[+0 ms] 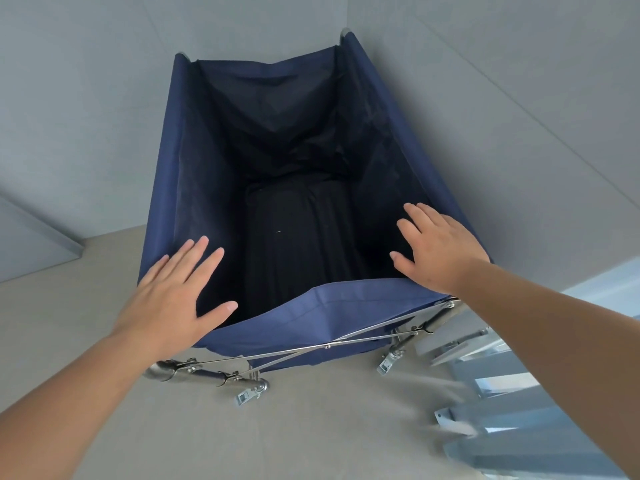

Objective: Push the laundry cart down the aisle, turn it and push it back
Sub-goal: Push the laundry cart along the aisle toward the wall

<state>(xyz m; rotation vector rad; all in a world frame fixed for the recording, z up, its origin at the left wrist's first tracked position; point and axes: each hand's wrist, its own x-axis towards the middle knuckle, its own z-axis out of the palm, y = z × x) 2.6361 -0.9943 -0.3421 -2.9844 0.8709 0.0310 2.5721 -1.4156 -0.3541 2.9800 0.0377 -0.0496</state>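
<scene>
Cart (173, 188) nosed into wall (502, 109) corner at 12; steps (502, 410) at 4. Left hand (173, 292), right hand (440, 251) spread flat, fingers apart.

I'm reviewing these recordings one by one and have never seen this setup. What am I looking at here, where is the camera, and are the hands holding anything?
There is no machine: a person wears a wide-angle camera on the head, looking forward and down, so you see their two bare arms. In front stands a navy-blue fabric laundry cart on a folding metal frame with small caster wheels. Dark black cloth lies in its bottom. The cart sits on a pale beige floor near grey walls. The left hand and the right hand are both open with fingers spread, over the cart's near corners. Neither grips anything; whether the palms touch the rim cannot be told.
</scene>
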